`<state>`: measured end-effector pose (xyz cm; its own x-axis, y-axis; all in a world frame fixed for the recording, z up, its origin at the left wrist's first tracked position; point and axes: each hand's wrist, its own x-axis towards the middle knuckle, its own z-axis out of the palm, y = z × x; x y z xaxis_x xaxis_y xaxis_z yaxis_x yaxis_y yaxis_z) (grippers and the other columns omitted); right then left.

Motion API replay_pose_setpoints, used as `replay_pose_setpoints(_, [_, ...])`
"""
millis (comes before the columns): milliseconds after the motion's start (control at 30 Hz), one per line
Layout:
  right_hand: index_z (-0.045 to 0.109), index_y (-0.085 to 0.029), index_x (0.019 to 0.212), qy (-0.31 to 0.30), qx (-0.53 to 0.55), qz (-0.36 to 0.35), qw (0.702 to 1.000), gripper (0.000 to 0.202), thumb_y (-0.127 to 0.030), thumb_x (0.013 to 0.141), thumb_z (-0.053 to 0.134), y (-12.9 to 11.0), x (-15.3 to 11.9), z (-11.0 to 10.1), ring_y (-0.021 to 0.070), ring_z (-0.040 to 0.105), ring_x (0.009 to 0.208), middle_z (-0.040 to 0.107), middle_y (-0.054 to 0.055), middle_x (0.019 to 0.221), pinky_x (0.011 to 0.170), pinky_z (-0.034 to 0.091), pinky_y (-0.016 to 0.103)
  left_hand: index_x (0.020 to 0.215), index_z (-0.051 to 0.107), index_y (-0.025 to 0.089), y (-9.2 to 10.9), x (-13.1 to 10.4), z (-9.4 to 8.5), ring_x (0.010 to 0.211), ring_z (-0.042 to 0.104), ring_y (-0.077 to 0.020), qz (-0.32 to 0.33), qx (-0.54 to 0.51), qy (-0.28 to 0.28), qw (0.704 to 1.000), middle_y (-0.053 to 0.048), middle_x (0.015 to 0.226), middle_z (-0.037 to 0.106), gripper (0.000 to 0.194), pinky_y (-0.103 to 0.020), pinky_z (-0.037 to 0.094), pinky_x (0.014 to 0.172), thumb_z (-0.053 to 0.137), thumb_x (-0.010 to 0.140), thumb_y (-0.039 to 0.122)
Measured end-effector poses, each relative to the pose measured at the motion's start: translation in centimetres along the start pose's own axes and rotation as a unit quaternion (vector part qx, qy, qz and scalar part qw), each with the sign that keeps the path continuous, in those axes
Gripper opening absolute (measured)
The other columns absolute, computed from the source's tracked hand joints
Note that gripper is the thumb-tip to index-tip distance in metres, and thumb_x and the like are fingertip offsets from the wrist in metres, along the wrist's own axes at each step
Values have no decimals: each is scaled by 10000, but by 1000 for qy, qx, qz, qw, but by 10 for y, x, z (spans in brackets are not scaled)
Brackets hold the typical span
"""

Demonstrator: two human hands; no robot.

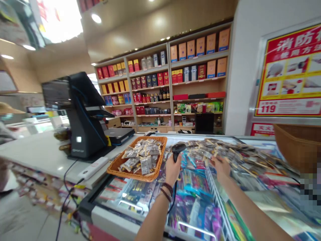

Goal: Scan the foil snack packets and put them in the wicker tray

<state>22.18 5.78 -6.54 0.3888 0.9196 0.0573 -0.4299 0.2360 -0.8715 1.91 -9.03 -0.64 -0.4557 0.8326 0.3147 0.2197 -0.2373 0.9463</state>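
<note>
My left hand (172,169) grips a black handheld barcode scanner (177,149), held upright above the glass lid of a freezer case (140,197); a cable hangs from it past my beaded wrist. My right hand (220,167) reaches forward with fingers spread and touches a pile of small silver packets (240,154) spread over the freezer top. An orange woven tray (115,167) with more silver packets sits just left of the scanner.
A black checkout terminal (82,117) stands on the white counter (37,150) at left, with cables hanging down. A brown basket (296,144) is at right. Shelves of boxed goods (175,77) line the back wall. A person's hat shows at far left.
</note>
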Motion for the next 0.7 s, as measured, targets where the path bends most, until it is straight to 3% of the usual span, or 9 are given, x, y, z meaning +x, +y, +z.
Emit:
replay_pose_setpoints(100, [615,-235,760,-8,45,69,997,460,-293,494,986,14,3,31,184,717,517,681,-48,591,518,663,266,818,558,224,14,14,-36,466,564,-149,7,35,38,999,33,590,553,457,-262,430,506,633,912,665])
replay_pose_setpoints(200, [609,-243,736,-44,72,109,990,413,-222,527,964,20,-8,77,188,731,535,696,-35,614,524,674,257,806,570,223,28,25,-83,492,581,-163,19,86,98,991,19,590,575,431,-269,434,533,623,935,631])
replay_pose_setpoints(367, [569,-260,675,-122,52,120,984,347,-167,583,890,21,-49,173,177,731,534,668,-43,570,582,683,250,813,588,220,43,35,-157,518,606,-179,-1,144,178,973,10,589,597,393,-275,442,571,624,955,585])
replay_pose_setpoints(500, [594,-258,640,-238,-25,98,966,256,-123,590,806,28,-89,242,211,778,629,703,-18,589,695,698,305,799,593,223,42,36,-198,560,636,-194,-10,192,220,956,-6,624,628,379,-284,452,609,618,963,564])
replay_pose_setpoints(600, [689,-238,664,-294,-55,82,951,189,-102,556,763,37,-109,266,260,806,716,764,22,659,743,691,358,806,610,221,36,31,-216,601,660,-213,-7,210,231,950,-22,658,652,387,-296,461,632,626,952,579])
replay_pose_setpoints(700, [723,-247,669,-308,-99,46,945,167,-125,556,741,45,-106,255,310,820,838,800,51,725,833,669,411,810,605,220,30,26,-220,589,655,-211,-17,212,231,949,-18,647,642,358,-297,458,624,610,965,543])
